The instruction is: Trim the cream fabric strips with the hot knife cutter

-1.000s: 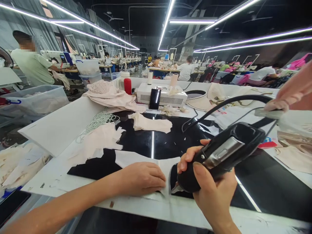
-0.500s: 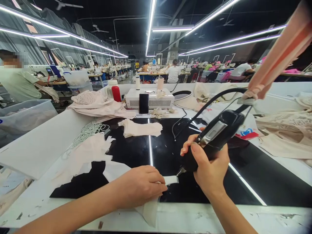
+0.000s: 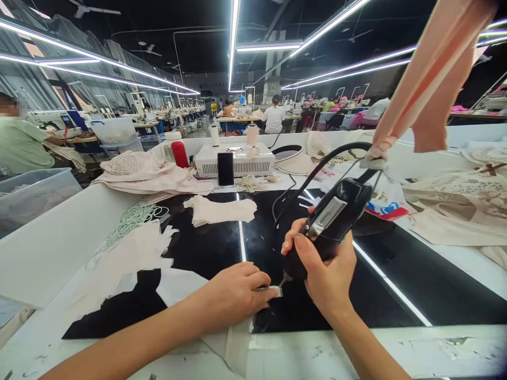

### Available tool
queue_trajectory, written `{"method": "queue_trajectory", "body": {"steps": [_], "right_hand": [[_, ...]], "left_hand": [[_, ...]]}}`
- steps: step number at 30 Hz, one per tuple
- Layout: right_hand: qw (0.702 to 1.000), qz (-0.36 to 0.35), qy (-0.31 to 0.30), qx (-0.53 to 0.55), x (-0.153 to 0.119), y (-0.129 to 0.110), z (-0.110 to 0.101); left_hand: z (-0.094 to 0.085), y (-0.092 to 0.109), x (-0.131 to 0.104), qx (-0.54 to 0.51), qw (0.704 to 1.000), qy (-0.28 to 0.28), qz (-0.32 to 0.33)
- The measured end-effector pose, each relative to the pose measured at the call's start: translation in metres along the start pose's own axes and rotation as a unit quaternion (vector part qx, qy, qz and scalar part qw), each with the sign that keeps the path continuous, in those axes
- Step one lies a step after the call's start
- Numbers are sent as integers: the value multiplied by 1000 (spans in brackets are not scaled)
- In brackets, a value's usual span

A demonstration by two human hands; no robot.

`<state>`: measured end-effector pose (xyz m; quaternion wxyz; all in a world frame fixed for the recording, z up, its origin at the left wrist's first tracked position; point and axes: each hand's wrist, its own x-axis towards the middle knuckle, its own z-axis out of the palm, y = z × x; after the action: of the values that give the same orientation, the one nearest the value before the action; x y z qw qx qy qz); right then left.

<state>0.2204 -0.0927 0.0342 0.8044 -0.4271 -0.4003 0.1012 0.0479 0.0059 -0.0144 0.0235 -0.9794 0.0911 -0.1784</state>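
Observation:
My right hand (image 3: 330, 274) is wrapped round a black corded hand tool (image 3: 327, 219) with a silver metal plate on its side. The tool's thin metal tip (image 3: 284, 279) points down to the right end of a small white fabric strip (image 3: 278, 291). My left hand (image 3: 241, 290) pinches this strip, its fingertips close to the tip; the rest of the strip is largely hidden by the fingers. Below my left hand, pale sheer fabric (image 3: 237, 351) hangs over the table's front edge. A pink cloth band (image 3: 415, 79) is tied to the tool's upper end and runs upward.
A glossy black sheet (image 3: 396, 264) covers the tabletop. A stack of cream fabric pieces (image 3: 222, 210), pale scraps (image 3: 122, 258) and green cord (image 3: 137, 219) lie on it or beside it. Behind stand a phone (image 3: 225, 169), a white box (image 3: 237, 161) and a red bottle (image 3: 179, 154).
The view has turned slightly right. My right hand and the tool have come a little left, nearer my left hand. My left fingers now reach closer to the strip's end, covering more of it.

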Motion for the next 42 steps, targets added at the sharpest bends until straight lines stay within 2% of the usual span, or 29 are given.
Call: {"method": "queue_trajectory", "body": {"steps": [7,14,18,25,31,42], "right_hand": [[1000,6,3,0,1,1,-1],[1000,-5,-3,-1,2,3,-2],[1000,-4,-6,-7,3,3,-2],[1000,0,-1,15,4,2,-3],[1000,-5,-4,8,1,4,1],[1000,18,8,22,-4,-4,-5]], "left_hand": [[-3,3,-5,-20,999,21,-28],[-5,3,-6,-39,998,2,-46],[-5,3,-7,-41,998,-3,-44],[-1,3,-7,-43,998,30,-36],[-6,4,-7,-40,998,8,-38],[-3,2,-7,-55,997,26,-41]]}}
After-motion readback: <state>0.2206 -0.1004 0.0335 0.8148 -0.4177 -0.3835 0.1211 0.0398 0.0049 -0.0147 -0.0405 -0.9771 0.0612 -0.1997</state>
